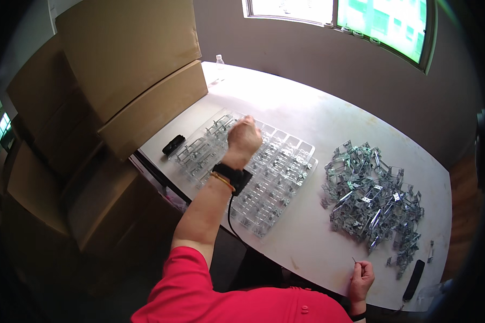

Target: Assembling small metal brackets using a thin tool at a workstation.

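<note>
A clear plastic tray [309,146] with rows of compartments lies on the white table, many of them filled with small metal brackets. Over its far part is my left hand [245,139], fingers curled closed; whatever they may hold is hidden. Down by the table's near edge, my right hand [362,277] pinches a thin, small metal piece [354,260], of which only a tip shows. Beyond that hand spreads a large tangled heap of loose metal brackets [372,196], to the right of the tray.
Large cardboard boxes [129,54] stand stacked at the left. A small black object [173,145] lies beside the tray, and a plastic bottle [220,62] stands at the far edge. Near the right corner is a long black object [414,280]. A black cable [230,215] hangs from my left wrist.
</note>
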`<state>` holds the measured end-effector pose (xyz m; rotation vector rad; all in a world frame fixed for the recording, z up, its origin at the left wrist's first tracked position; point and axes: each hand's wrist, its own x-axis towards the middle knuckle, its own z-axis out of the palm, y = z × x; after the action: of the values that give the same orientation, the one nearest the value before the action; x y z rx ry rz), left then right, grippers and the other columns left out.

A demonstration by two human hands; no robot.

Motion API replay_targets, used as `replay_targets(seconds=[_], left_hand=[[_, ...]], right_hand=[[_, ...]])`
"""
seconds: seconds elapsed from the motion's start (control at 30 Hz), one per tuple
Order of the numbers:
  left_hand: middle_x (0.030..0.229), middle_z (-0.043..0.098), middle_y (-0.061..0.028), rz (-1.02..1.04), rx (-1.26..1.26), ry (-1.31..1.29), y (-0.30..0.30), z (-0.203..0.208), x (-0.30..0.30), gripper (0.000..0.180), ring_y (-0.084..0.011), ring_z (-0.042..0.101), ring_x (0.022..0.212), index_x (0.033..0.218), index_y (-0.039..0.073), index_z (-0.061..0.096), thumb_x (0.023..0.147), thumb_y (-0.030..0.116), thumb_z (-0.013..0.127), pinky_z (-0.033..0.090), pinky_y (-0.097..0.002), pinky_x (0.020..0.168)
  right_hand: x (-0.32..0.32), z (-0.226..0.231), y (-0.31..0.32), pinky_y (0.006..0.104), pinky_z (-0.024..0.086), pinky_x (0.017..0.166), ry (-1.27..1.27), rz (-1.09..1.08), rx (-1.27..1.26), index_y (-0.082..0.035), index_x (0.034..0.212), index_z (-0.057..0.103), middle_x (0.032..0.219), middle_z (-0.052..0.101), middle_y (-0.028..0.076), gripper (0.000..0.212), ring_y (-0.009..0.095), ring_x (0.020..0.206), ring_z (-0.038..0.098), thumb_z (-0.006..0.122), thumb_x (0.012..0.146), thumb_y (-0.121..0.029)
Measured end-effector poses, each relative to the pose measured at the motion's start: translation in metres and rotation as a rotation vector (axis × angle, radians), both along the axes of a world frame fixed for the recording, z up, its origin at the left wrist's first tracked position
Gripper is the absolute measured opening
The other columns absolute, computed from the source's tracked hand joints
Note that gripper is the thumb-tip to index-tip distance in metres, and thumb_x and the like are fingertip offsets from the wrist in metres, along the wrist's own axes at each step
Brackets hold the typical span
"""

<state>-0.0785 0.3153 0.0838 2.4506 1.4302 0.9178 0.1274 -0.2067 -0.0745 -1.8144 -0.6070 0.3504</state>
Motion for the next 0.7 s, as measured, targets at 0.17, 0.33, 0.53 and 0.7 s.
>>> replay_targets(seconds=[0.17,0.33,0.53,0.7], left_hand=[[0.107,0.074,-0.0248,-0.425,0.069,-0.205,-0.13,0.002,0.004,0.028,-0.0419,0.073,0.098,0.119,-0.003,0.071,0.095,0.012,0.074,0.058,-0.0486,0.088],[0.097,0.07,-0.0192,-0.623,0.029,-0.344,-0.222,-0.039,0.005,0.019,-0.0416,0.07,0.089,0.11,0.002,0.069,0.094,0.01,0.077,0.056,-0.0478,0.078],[0.092,0.066,-0.0156,-0.738,-0.11,-0.407,-0.29,-0.097,0.024,0.015,-0.0385,0.067,0.085,0.108,0.004,0.065,0.097,0.009,0.073,0.054,-0.047,0.074],[0.09,0.064,-0.0165,-0.792,-0.227,-0.415,-0.313,-0.126,0.042,0.012,-0.0402,0.067,0.087,0.1,0.005,0.061,0.097,0.012,0.069,0.054,-0.0501,0.075]], right_hand=[[0.003,-0.003,-0.008,0.0203,0.036,0.051,0.018,0.052,0.051,-0.007,0.101,0.064,0.072,0.054,-0.008,0.009,0.001,0.057,0.046,0.064,0.108,-0.011],[0.009,-0.012,-0.034,0.0209,0.037,0.049,0.058,0.05,0.101,-0.007,0.102,0.064,0.071,0.055,-0.006,0.008,0.002,0.054,0.048,0.064,0.109,-0.012],[0.018,-0.014,-0.073,0.0214,0.035,0.048,-0.006,-0.034,0.082,-0.008,0.102,0.062,0.069,0.053,-0.006,0.011,0.003,0.052,0.045,0.063,0.11,-0.015],[0.025,-0.021,-0.098,0.0205,0.032,0.047,-0.024,-0.133,0.074,-0.008,0.102,0.062,0.07,0.05,-0.006,0.012,0.002,0.053,0.042,0.062,0.111,-0.017]])
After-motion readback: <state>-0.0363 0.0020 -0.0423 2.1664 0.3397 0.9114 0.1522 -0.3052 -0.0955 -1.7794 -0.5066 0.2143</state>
